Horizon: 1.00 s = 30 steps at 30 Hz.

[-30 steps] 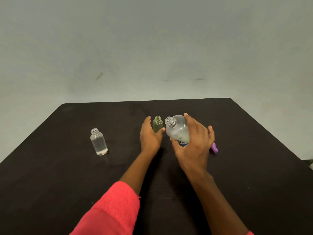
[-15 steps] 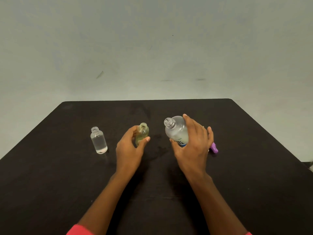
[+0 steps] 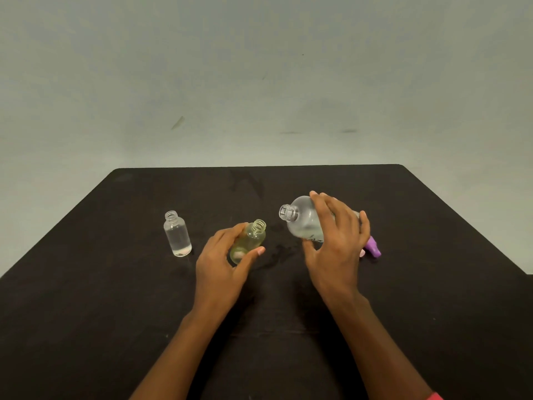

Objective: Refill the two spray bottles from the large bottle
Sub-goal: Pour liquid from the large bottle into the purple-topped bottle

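Observation:
My right hand (image 3: 336, 243) grips the large clear bottle (image 3: 302, 219), uncapped and tilted with its open neck pointing left. My left hand (image 3: 223, 261) holds the small yellow-green bottle (image 3: 248, 239), also uncapped, leaning with its mouth toward the large bottle's neck; a gap separates the two mouths. A small clear bottle (image 3: 176, 233) stands upright and open at the left, apart from both hands, with clear liquid in it.
A purple spray cap (image 3: 374, 247) lies on the black table (image 3: 115, 313) just right of my right hand. A wet smear (image 3: 281, 251) marks the tabletop between my hands. A pale wall rises behind the table's far edge.
My left hand has carried the yellow-green bottle leftward and toward me, away from the large bottle, and tilted it. My right hand has tipped the large bottle further left.

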Each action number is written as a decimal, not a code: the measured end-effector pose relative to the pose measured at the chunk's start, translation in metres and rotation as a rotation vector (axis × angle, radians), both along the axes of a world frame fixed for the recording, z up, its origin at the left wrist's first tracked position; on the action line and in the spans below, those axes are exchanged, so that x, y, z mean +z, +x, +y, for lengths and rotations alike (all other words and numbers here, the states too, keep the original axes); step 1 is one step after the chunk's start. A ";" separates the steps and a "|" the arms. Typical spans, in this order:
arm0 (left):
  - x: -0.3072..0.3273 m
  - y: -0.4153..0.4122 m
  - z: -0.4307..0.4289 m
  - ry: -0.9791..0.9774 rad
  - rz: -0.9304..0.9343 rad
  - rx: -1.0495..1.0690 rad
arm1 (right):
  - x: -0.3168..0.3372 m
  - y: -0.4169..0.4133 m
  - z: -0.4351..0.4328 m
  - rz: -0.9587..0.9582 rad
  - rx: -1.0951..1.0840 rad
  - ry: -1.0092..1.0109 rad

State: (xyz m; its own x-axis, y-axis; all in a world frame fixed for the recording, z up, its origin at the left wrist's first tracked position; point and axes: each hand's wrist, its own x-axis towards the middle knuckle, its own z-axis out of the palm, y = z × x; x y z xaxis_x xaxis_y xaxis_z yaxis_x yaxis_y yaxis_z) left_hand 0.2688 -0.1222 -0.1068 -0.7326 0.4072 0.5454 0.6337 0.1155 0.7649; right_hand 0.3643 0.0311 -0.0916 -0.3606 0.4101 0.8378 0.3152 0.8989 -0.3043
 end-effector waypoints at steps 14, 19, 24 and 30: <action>-0.001 0.004 0.003 -0.019 -0.059 -0.099 | 0.000 -0.001 -0.004 -0.047 0.056 0.035; 0.000 0.005 0.003 -0.025 -0.068 -0.119 | 0.001 -0.002 -0.004 -0.050 0.055 0.042; 0.002 0.005 0.002 -0.019 -0.057 -0.107 | 0.001 -0.001 -0.005 -0.050 0.059 0.043; 0.003 0.004 0.001 -0.016 -0.041 -0.102 | 0.002 -0.001 -0.006 -0.042 0.069 0.045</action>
